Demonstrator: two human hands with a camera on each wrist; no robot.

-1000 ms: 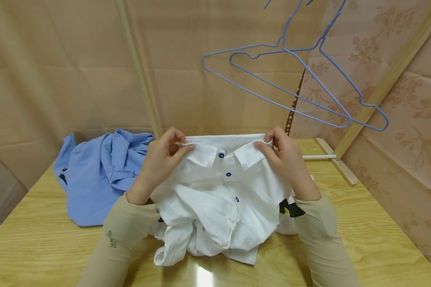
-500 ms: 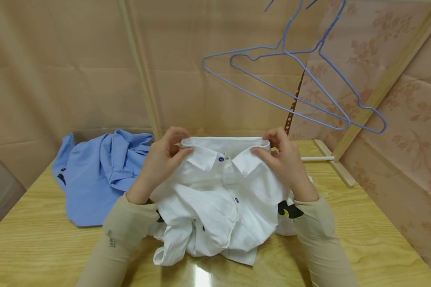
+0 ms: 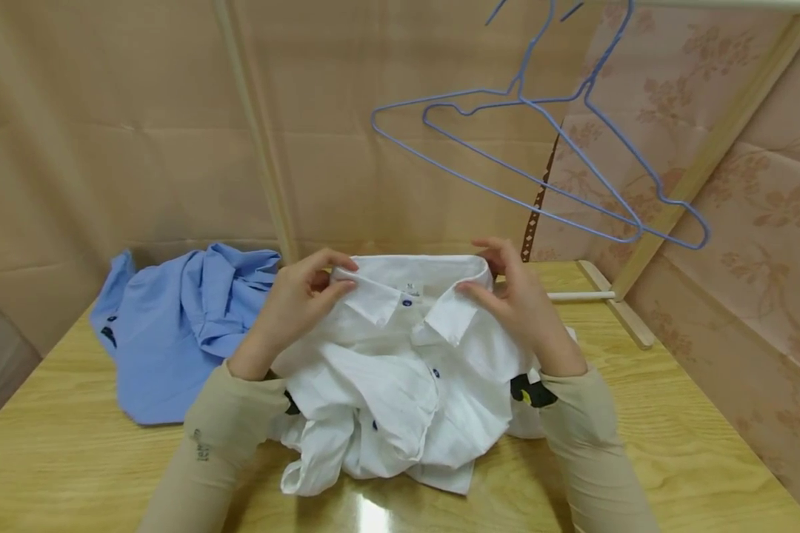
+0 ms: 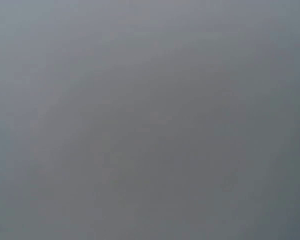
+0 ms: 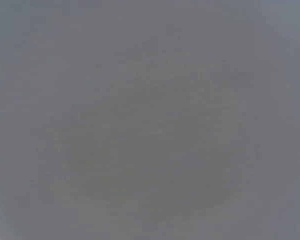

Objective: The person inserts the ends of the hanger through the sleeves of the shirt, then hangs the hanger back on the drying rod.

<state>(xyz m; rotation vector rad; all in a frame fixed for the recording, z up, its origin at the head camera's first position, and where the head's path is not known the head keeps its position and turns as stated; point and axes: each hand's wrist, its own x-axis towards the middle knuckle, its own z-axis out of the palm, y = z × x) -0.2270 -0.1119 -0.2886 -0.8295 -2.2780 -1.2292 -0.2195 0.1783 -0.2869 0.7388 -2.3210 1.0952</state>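
Observation:
A white button-up shirt lies bunched on the table, its collar raised toward the back. My left hand pinches the left end of the collar between thumb and fingers. At the right end, my right hand holds the collar with the thumb in front and the fingers behind. Dark buttons run down the shirt front, and a small label shows inside the neck opening. Dark patches peek out beside both wrists. Both wrist views are only a grey blur.
A crumpled blue shirt lies on the wooden table at left. Two blue wire hangers hang above the right side. A wooden rack post with a foot and a white lower rod stands at back right.
Both hands have tilted the collar lower and more open, so the inner neck and label now show. The right hand has shifted slightly left, its fingers looser behind the collar.

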